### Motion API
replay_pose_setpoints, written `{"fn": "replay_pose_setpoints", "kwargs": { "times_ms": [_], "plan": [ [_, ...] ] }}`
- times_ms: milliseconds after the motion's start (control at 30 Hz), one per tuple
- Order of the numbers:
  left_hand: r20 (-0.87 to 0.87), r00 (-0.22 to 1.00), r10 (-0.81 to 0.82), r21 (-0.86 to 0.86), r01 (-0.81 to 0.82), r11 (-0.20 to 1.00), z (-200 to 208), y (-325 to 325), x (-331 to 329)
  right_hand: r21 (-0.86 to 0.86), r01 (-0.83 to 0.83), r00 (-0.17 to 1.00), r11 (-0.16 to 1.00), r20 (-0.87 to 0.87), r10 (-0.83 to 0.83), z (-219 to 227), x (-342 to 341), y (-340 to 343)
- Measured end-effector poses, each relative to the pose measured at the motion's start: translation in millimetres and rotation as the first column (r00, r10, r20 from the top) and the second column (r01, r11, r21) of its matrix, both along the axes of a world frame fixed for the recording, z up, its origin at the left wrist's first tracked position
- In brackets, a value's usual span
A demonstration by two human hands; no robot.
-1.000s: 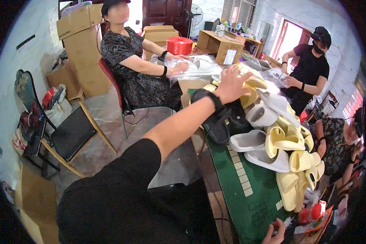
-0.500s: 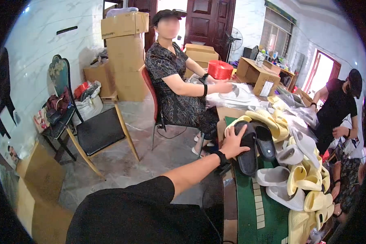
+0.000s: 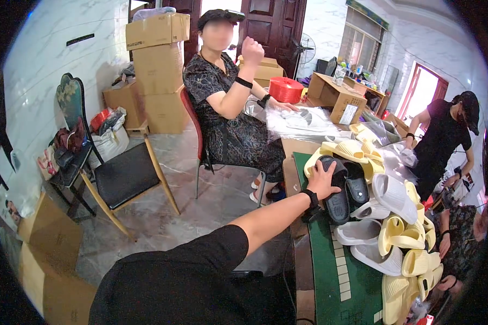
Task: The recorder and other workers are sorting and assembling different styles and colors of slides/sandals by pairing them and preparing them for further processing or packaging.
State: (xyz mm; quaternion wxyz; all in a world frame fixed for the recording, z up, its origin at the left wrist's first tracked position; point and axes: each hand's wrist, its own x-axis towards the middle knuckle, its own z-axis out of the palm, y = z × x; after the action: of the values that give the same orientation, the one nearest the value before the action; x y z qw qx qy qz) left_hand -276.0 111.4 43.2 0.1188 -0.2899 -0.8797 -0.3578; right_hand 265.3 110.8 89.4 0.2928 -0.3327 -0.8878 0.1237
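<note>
My left hand (image 3: pixel 324 182) reaches across the table and grips a black slide slipper (image 3: pixel 338 209), its fingers spread over the upper part and its thumb on the right side. Beside that slipper lies a second black slipper (image 3: pixel 357 187), partly covered by the first. Cream-yellow slippers (image 3: pixel 348 150) are heaped just beyond my hand. Grey slippers (image 3: pixel 359 232) and more yellow slippers (image 3: pixel 398 235) are piled to the right on the green table top (image 3: pixel 326 271). My right hand is out of the frame.
A seated person (image 3: pixel 222 103) is beside clear plastic bags (image 3: pixel 303 123) and a red twine roll (image 3: pixel 286 89). Another person in black (image 3: pixel 444 130) stands at the far side; a third person's hands (image 3: pixel 445 245) are at the right. A black-seated chair (image 3: pixel 129 176) stands left.
My left hand's fingers have drawn in around the black slipper, which has turned slightly. The seated person has raised one fist. The view has shifted a little.
</note>
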Motion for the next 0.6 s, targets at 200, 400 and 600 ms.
{"fn": "replay_pose_setpoints", "kwargs": {
  "times_ms": [200,400,600],
  "plan": [
    [0.045,0.998,-0.036,-0.041,0.038,0.998,9,-20,2,0.033,-0.002,1.0,0.999,-0.021,0.002,7,7,-9],
    [-0.128,0.992,-0.017,0.028,0.021,0.999,9,-42,22,0.006,0.061,0.998,0.998,-0.008,-0.061,9,15,-19],
    [-0.237,0.939,-0.251,0.067,0.273,0.96,13,-64,98,-0.069,0.088,0.996,0.994,0.04,-0.085,-19,33,-20]
  ]
}}
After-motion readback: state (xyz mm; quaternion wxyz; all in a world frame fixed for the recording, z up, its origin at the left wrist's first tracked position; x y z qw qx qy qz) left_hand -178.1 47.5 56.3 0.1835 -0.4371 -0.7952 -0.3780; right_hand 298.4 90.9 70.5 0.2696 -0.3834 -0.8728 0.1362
